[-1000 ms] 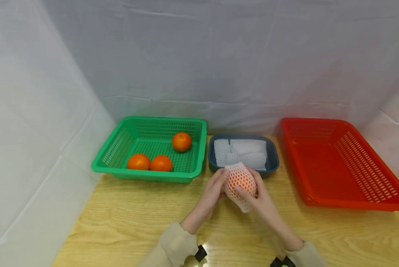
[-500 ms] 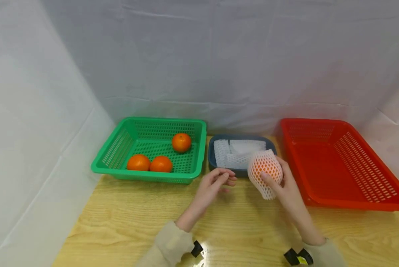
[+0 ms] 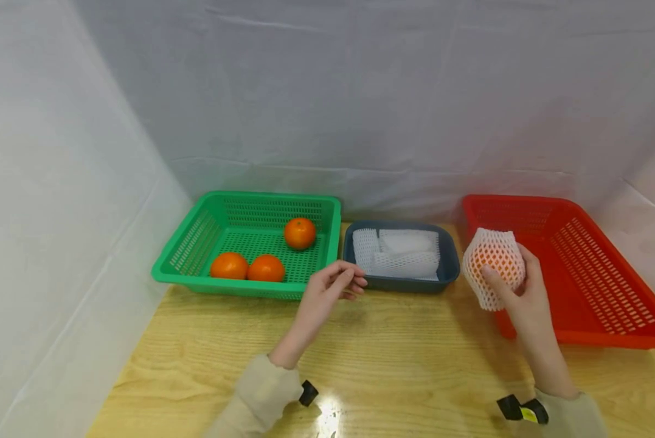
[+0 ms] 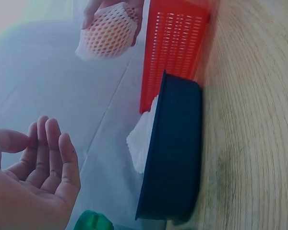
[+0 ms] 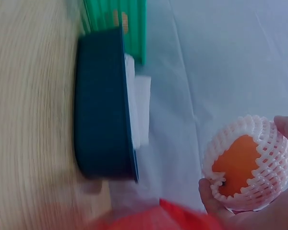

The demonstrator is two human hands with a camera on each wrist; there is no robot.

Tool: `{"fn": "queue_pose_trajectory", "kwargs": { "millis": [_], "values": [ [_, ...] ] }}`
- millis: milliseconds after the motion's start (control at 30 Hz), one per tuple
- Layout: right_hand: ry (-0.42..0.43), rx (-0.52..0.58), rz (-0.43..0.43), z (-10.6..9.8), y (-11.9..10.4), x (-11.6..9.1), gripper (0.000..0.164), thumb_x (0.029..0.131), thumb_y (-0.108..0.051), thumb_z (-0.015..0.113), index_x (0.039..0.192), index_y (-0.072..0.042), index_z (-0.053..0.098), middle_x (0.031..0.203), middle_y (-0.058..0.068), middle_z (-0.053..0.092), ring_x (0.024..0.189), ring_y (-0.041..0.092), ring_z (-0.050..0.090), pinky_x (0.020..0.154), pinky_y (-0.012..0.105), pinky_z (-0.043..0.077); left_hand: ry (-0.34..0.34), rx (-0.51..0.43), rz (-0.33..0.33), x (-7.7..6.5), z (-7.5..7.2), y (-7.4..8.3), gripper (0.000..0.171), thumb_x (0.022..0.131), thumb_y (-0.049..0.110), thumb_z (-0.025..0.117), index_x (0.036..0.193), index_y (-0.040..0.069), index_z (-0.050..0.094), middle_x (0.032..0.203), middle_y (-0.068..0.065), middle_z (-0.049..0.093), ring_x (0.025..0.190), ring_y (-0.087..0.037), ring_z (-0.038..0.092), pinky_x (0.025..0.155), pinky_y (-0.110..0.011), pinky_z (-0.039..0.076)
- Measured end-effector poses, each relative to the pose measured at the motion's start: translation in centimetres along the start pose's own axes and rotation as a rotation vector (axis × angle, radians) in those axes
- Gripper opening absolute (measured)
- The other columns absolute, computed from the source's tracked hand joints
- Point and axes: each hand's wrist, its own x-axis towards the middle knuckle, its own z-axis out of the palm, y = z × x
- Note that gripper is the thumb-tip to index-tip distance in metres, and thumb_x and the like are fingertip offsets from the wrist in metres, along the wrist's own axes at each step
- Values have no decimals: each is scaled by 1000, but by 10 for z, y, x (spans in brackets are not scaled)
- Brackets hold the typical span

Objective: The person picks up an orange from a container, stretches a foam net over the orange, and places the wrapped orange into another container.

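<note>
Right hand (image 3: 530,306) grips the netted orange (image 3: 495,255) near the red basket (image 3: 584,286) — likely placing, so lower and release inside; left hand (image 3: 326,291) empty, fingers relaxed.

1 green perforated basket (image 3: 196,282) stands at the far left corner of the table (image 3: 393,359), 1 red perforated basket (image 3: 573,277) at its far right corner, 1 navy tub (image 3: 409,285) along the far edge. 4 oranges (image 3: 229,266) show: 2 by the green basket's near edge, 1 by its right edge, 1 inside 1 foam net sleeve (image 3: 497,252). Overlapping folded sleeves (image 3: 406,264) cannot be counted. 1 left hand (image 3: 329,289), 1 right hand (image 3: 528,298).
</note>
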Motion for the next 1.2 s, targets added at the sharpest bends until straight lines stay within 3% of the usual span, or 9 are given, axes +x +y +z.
{"fn": "queue_pose_trajectory", "kwargs": {
  "millis": [133,333,533,700,833,967,1067,1200],
  "values": [
    [52,-17,21,-11,6,6,73,100,-28,64,160,-23,21,147,5,35,120,14,41,78,6,46,11,11,4,0,-4,1,28,108,18,51,115,-5,66,106,-20,71,97,-42,66,83,-43,58],
    [141,-20,47,-28,17,12,73,98,-26,68,158,-25,25,138,-7,40,116,8,44,78,5,45,50,30,28,1,-15,5,27,108,19,52,113,-3,67,104,-17,71,92,-34,68,81,-35,58],
    [191,-144,69,-43,28,14,77,97,-30,69,159,-27,25,145,5,39,119,10,44,87,11,43,105,115,68,7,-38,12,25,107,18,52,112,-1,68,104,-20,71,92,-37,68,79,-35,59],
    [210,-310,-9,-52,36,17,80,93,-29,74,158,-14,30,146,16,41,119,19,44,94,21,42,165,231,96,12,-64,18,24,107,18,54,114,1,68,106,-19,71,92,-28,69,79,-34,59],
    [148,-446,-77,-58,36,19,83,92,-32,75,156,-3,31,142,28,42,119,40,42,87,43,45,227,435,114,15,-87,19,22,106,20,56,113,5,70,106,-15,74,94,-26,70,78,-36,59],
    [30,-577,-88,-62,38,22,85,92,-38,74,153,2,31,134,37,39,109,50,43,74,61,44,267,664,84,19,-107,18,19,104,20,59,114,8,70,108,-12,74,99,-26,68,82,-43,57],
    [-63,-666,-59,-66,40,27,88,92,-44,72,151,5,30,129,38,40,103,50,45,72,65,46,240,815,17,23,-119,15,24,102,22,62,119,7,69,115,-13,71,105,-30,66,86,-48,54],
    [-192,-756,-11,-72,45,34,90,92,-50,70,148,8,29,125,38,42,102,50,46,75,66,47,139,999,-104,27,-129,14,35,101,25,64,128,2,64,130,-21,63,120,-40,58,97,-55,49]
  ]
}}
